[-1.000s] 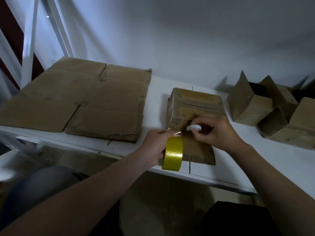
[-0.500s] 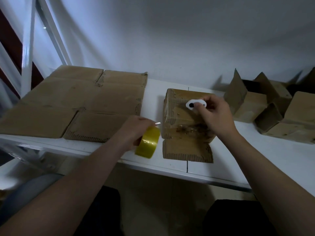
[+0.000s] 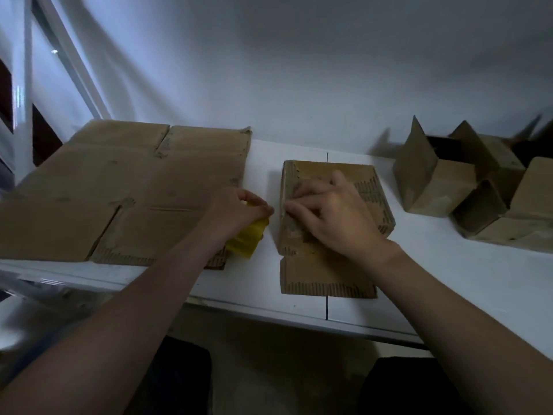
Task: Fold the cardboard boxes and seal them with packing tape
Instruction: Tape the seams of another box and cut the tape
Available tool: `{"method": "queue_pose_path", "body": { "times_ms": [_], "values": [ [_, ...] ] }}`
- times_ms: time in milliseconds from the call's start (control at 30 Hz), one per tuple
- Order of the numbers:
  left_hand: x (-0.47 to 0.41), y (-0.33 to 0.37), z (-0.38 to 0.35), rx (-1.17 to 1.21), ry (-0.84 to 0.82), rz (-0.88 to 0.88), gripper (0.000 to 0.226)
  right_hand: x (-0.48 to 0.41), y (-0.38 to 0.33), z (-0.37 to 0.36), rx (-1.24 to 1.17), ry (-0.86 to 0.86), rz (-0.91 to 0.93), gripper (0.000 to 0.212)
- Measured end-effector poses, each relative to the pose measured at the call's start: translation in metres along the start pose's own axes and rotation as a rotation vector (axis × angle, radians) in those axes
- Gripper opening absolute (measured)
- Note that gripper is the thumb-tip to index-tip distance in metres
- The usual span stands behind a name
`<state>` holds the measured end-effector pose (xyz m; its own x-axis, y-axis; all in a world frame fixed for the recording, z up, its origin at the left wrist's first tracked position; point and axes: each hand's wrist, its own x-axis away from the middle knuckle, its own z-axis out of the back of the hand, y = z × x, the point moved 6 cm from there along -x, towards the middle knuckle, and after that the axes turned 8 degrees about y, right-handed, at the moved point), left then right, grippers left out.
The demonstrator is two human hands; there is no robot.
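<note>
One flat cardboard sheet [image 3: 134, 190] lies at the left of the white tabletop [image 3: 449, 280], one folded box [image 3: 326, 274] at centre, at least two open boxes [image 3: 434, 187] at the right, and one yellow tape roll [image 3: 247, 239] just left of the folded box. The left hand [image 3: 236, 208] has its grip clamped on the tape roll; the right hand [image 3: 332, 214] presses on the folded box's left edge, its grip apart. Half a second earlier the right hand pinched a small white piece over the box's far end.

Folded box [image 3: 369, 190] (flap open), yellow tape [image 3: 248, 239]
</note>
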<state>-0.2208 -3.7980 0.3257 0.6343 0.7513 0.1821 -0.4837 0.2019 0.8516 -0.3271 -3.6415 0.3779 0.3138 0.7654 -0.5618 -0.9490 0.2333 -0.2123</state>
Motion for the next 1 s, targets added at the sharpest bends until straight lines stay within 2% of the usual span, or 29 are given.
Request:
{"method": "queue_pose_path", "body": {
  "times_ms": [300,500,600,767,900,1000],
  "values": [
    [0.002,-0.006,-0.013,0.045,-0.045,-0.020,0.035,0.013,0.006,-0.013,0.095,0.055,0.091,0.037],
    [0.005,-0.006,-0.012,0.038,-0.001,-0.077,0.041,0.021,0.007,-0.014,0.143,0.059,0.122,0.049],
    [0.006,-0.005,-0.012,0.019,0.036,-0.119,0.035,0.021,0.008,-0.014,0.128,0.061,0.116,0.050],
    [0.009,-0.002,-0.010,0.029,0.047,-0.160,0.044,0.021,0.006,-0.010,0.090,0.066,0.089,0.036],
    [0.011,-0.001,-0.011,-0.011,0.029,-0.171,0.042,0.020,0.002,-0.010,0.023,0.082,0.040,0.038],
    [0.015,0.000,-0.014,-0.012,0.030,-0.179,0.040,0.019,0.003,-0.010,0.029,0.105,0.035,0.030]
  ]
}}
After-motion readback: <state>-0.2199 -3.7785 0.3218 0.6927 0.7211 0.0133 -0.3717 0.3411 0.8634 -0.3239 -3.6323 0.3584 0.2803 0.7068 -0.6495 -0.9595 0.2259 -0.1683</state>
